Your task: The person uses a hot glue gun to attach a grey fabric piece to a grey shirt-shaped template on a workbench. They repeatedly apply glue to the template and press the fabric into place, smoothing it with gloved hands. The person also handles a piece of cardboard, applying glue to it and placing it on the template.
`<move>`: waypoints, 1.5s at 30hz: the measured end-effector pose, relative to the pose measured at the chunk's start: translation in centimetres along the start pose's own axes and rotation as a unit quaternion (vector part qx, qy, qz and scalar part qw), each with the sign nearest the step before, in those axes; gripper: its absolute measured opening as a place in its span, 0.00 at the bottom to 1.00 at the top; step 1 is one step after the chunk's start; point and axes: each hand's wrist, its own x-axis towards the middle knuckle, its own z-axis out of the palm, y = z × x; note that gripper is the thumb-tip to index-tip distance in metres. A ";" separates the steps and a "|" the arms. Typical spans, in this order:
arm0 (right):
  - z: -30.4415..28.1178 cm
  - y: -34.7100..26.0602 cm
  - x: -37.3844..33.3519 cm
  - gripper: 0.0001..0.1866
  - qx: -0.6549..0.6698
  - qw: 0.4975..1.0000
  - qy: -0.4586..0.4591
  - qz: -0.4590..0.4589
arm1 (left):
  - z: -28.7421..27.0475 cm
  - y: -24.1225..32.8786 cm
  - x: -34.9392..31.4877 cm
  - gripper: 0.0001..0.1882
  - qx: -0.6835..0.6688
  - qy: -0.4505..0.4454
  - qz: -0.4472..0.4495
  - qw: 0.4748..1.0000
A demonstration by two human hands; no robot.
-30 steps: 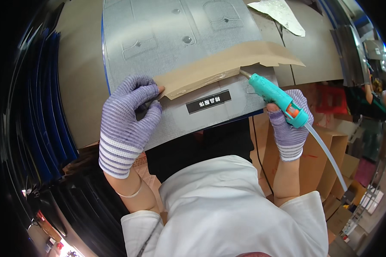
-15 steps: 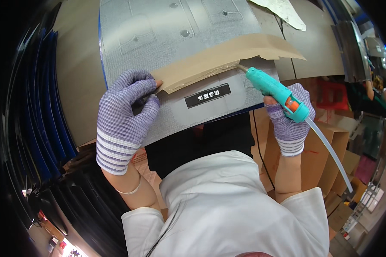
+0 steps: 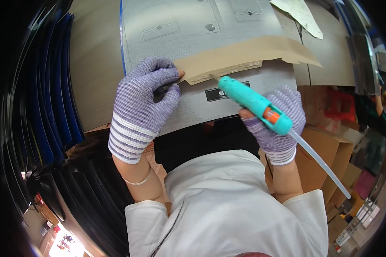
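My right hand [image 3: 278,122], in a striped purple and white glove, grips a teal glue gun [image 3: 248,98] with a long clear glue stick [image 3: 319,163] trailing from its back. The metal nozzle sits by the near edge of a brown paper flap [image 3: 240,52], left of the flap's middle. A lumpy, shiny line of glue [image 3: 227,71] runs along that edge. My left hand [image 3: 146,96], gloved alike, pinches the flap's left corner between bare-tipped thumb and finger. Beneath lies a grey board [image 3: 180,118] printed like a denim jacket, with a black label [image 3: 212,95] partly behind the gun.
Dark blue panels [image 3: 58,98] stand in a row at the left, with black ones [image 3: 90,201] below. Cardboard boxes [image 3: 326,147] and a red crate [image 3: 341,107] are at the right. A white scrap [image 3: 302,17] lies on the grey table [image 3: 92,55].
My right hand has drawn the glue gun leftward along the flap's edge, from its right part to left of the middle. My left hand keeps its pinch on the corner. The whole view has shifted slightly.
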 end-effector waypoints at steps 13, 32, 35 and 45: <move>-3.3 4.1 -1.3 0.23 -0.025 0.998 0.001 0.064 | 0.2 0.6 0.3 0.15 -0.014 -0.003 -0.003 1.000; -4.1 31.8 10.3 0.30 -0.021 0.947 0.006 0.320 | -5.1 7.0 1.6 0.10 0.121 -0.202 0.061 0.970; -5.6 29.0 8.1 0.28 -0.009 0.970 0.042 0.240 | -3.9 4.8 3.4 0.11 0.191 -0.176 0.019 0.966; -11.4 14.0 3.7 0.16 -0.050 0.993 -0.104 -0.038 | -0.6 4.2 -1.5 0.22 0.155 0.066 0.121 0.978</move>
